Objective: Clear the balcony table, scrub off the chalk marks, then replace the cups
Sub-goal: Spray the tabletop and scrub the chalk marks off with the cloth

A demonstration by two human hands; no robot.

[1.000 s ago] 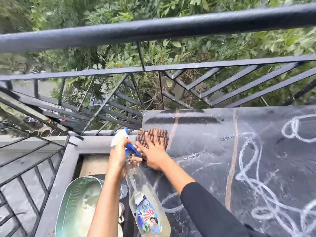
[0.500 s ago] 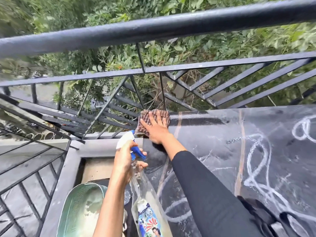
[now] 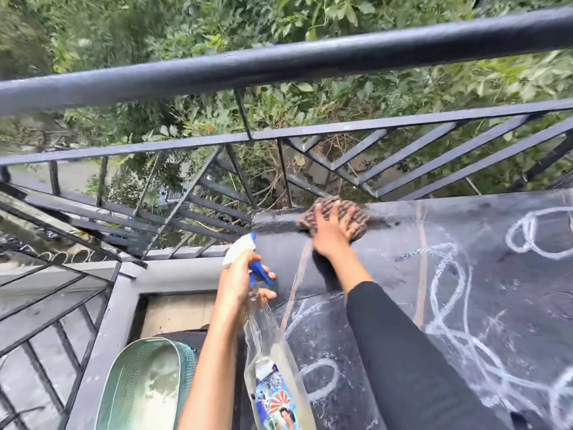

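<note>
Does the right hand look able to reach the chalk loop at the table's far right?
Probably yes: the right hand presses the cloth on the table, nothing standing between it and the chalk loop.

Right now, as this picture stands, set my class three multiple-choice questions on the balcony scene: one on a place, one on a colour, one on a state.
1. Where is the cloth?
A. On the floor.
B. At the far edge of the table, beside the railing.
C. Draped over the top rail.

2. On the spray bottle, what colour is the trigger?
A. Red.
B. Yellow.
C. Blue.

3. What is the right hand doing?
A. Pressing flat on the cloth.
B. Gripping a rail.
C. Hanging idle.

Answers:
1 B, the cloth sits on the dark top just below the bars.
2 C, the blue lever shows by the fingers of the left hand.
3 A, its fingers are spread over the cloth.
</note>
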